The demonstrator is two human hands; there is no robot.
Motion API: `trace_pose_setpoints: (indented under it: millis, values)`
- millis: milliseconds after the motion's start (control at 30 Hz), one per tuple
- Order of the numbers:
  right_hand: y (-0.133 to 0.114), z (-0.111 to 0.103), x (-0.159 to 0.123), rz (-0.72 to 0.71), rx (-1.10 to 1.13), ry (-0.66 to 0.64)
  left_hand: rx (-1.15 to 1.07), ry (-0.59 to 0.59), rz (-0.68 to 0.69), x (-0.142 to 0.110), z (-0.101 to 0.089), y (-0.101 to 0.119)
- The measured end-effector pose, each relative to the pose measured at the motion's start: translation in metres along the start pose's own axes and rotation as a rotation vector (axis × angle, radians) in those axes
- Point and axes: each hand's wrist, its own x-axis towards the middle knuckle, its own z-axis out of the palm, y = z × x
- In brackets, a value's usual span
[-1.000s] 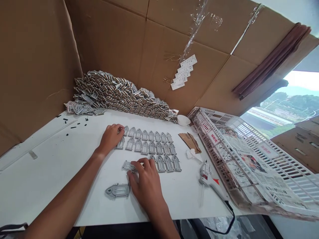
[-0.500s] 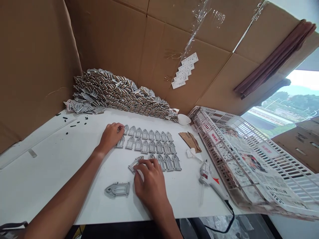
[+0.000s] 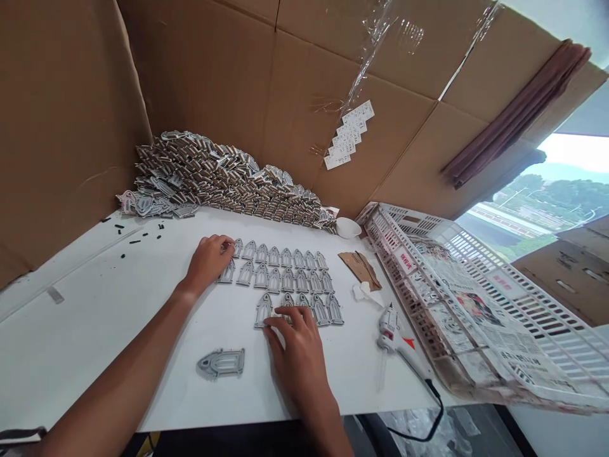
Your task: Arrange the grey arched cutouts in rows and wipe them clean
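Grey pointed-arch window pieces (image 3: 274, 279) lie in three rows on the white table. My right hand (image 3: 299, 355) is at the front row, thumb and index finger closed on the bottom edge of its leftmost arch piece (image 3: 264, 310), which lies flat with its point away from me. The hand's fingers partly cover the neighbouring pieces. My left hand (image 3: 207, 261) rests at the left end of the back rows, fingers curled together beside the end piece (image 3: 238, 248); what they pinch is hidden. A single arch piece (image 3: 221, 363) lies sideways near the front, between my forearms.
A large heap of stacked arch pieces (image 3: 228, 181) stands against the cardboard wall (image 3: 219, 76). To the right are a white bowl (image 3: 348, 228), cardboard scrap (image 3: 360, 270), a corded glue gun (image 3: 390, 330) and a white plastic crate (image 3: 404, 279). Small black bits (image 3: 136, 241) lie at left.
My right hand has turned the leftmost front-row arch piece from slanted to straight, in line with its row. The left hand has stayed by the back rows; the view has shifted slightly.
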Motion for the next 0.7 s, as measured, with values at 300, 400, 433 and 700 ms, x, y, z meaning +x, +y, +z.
trace_pose_setpoints:
  millis: [300,400,433,700]
  values:
    - [0.0064,-0.0074,-0.0005,0.029,-0.015,-0.004,0.000,-0.003,-0.005,-0.0010,-0.0024,0.0026]
    - [0.0073,-0.0094,-0.0005,0.034,-0.008,-0.001,-0.002,-0.003,-0.006,-0.0009,-0.0029,0.0035]
    - [0.0076,-0.0098,-0.0003,0.034,-0.005,0.000,-0.002,-0.004,-0.006,-0.0007,-0.0030,0.0038]
    - [0.0088,-0.0103,-0.0010,0.004,-0.017,0.015,-0.002,-0.002,-0.009,-0.0005,-0.0028,0.0032]
